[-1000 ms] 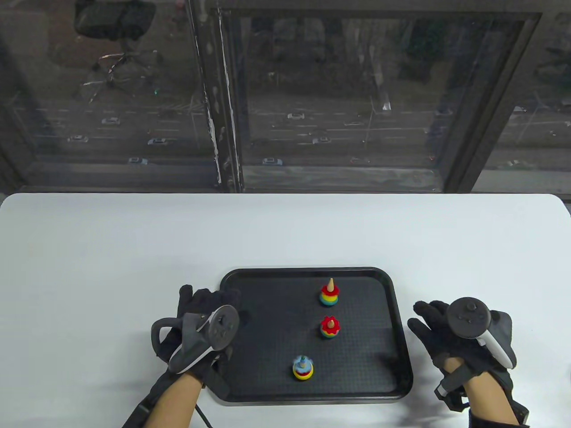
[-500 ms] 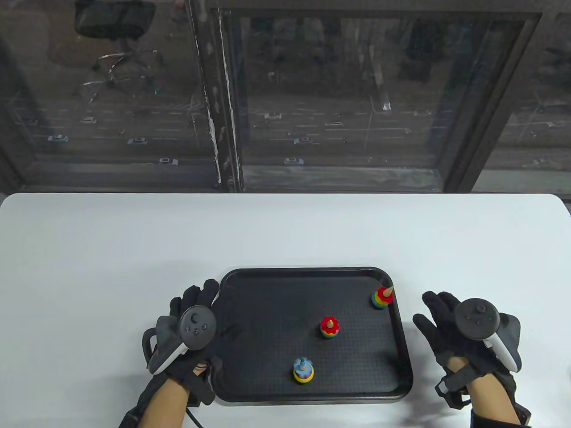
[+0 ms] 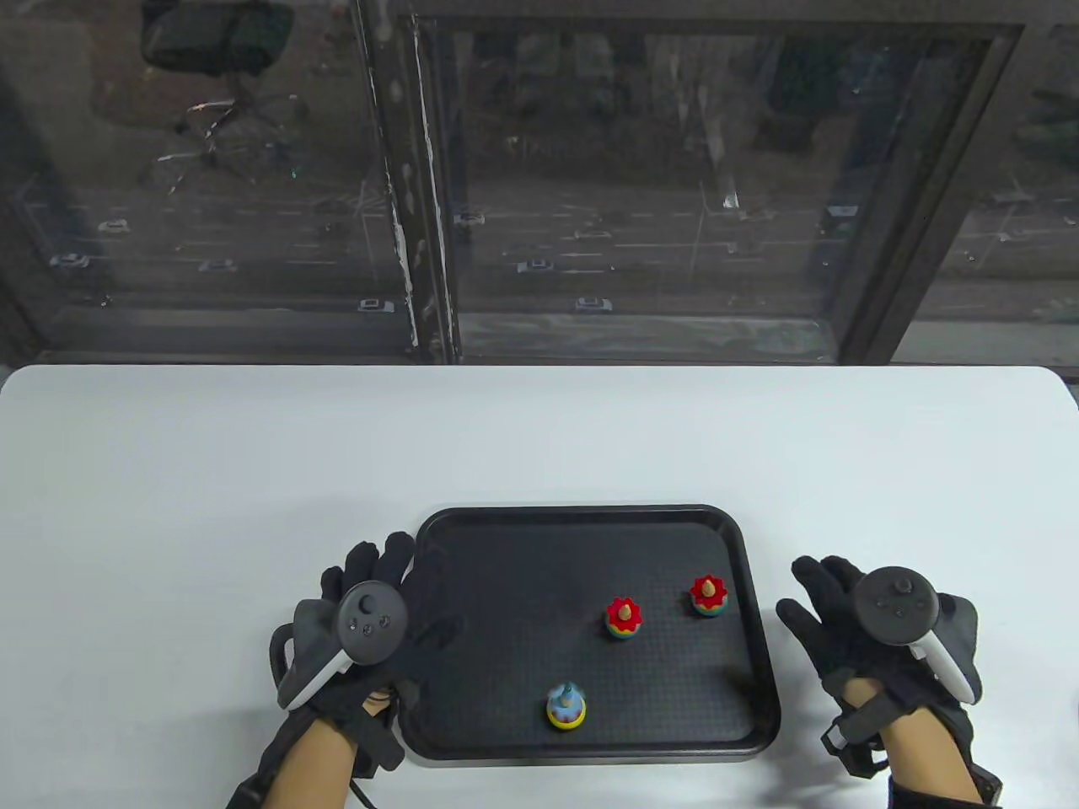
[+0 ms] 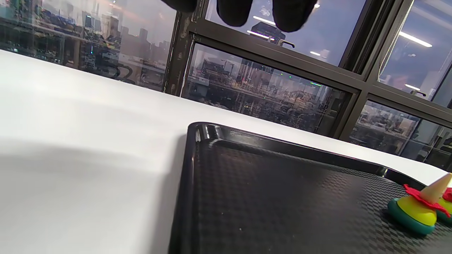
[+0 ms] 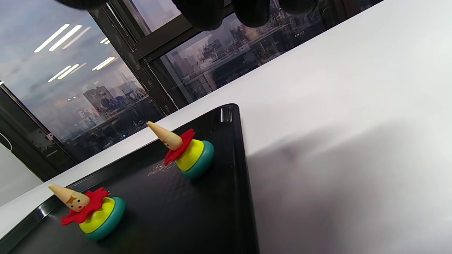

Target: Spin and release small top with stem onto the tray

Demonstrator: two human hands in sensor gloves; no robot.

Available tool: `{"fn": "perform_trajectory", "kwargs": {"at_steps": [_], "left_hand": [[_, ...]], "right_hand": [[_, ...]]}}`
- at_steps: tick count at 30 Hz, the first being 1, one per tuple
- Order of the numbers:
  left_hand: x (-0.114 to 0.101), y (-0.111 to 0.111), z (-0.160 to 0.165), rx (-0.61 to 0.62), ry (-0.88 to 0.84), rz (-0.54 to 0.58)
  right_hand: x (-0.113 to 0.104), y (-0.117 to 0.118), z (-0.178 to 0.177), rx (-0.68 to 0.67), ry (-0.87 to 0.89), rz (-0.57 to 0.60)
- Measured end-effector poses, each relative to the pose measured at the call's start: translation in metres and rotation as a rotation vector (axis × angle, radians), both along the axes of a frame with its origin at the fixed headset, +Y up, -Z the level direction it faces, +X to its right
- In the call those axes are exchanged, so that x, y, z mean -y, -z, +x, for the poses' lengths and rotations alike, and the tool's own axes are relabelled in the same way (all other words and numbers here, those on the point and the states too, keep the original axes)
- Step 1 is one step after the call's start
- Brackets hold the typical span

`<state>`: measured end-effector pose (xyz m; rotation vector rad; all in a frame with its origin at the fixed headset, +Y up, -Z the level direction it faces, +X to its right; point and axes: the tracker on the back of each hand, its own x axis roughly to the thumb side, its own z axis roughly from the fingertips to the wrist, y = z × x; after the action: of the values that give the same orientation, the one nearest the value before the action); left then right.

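- The black tray (image 3: 438, 539) lies on the white surface (image 3: 253, 455), and three small tops stand inside it. Every place below is given relative to that tray.
- The top with the blue stem (image 3: 566, 706) stands near the tray's near edge, a little left of centre. It looks blurred, so my judgement is that it is spinning and the release is done.
- Two red-collared cone tops stand in the right half: one (image 3: 625, 618) about mid-tray, the other (image 3: 709, 595) close to the right rim. The right wrist view shows both tilted over on their bases.
- Your left hand (image 3: 358, 628) rests just outside the tray's left rim, fingers relaxed and straight, holding nothing.
- Your right hand (image 3: 851, 619) rests just outside the right rim, also loose and empty.
- The blue-stemmed top is well apart from both hands, nearer your left.
- To do this step well, keep both hands off the tray and the surface so nothing jolts the top.
- If you spin again, pinch the stem lightly, hold it upright, and let go low over the middle, away from the rims and the other tops.
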<state>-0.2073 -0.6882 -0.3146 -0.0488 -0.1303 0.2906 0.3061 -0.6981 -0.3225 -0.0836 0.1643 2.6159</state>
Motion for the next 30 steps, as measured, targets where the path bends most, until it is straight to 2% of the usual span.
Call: {"fn": "perform_trajectory", "kwargs": {"at_steps": [8,19,26,30], "left_hand": [[0.001,0.001,0.004,0.059,-0.030,0.007],[0.002,0.001,0.001,0.020,-0.029,-0.004],[0.006,0.003,0.000,0.004,-0.021,-0.052],[0.005,0.003,0.000,-0.023,-0.033,-0.011]], "right_hand": [[0.002,0.002,0.000,-0.002,-0.004,-0.021],[0.001,0.001,-0.004,-0.029,-0.024,-0.012],[0.007,0.003,-0.010,-0.067,-0.045,-0.065],[0.007,0.003,-0.011,-0.071,-0.044,-0.066]]}}
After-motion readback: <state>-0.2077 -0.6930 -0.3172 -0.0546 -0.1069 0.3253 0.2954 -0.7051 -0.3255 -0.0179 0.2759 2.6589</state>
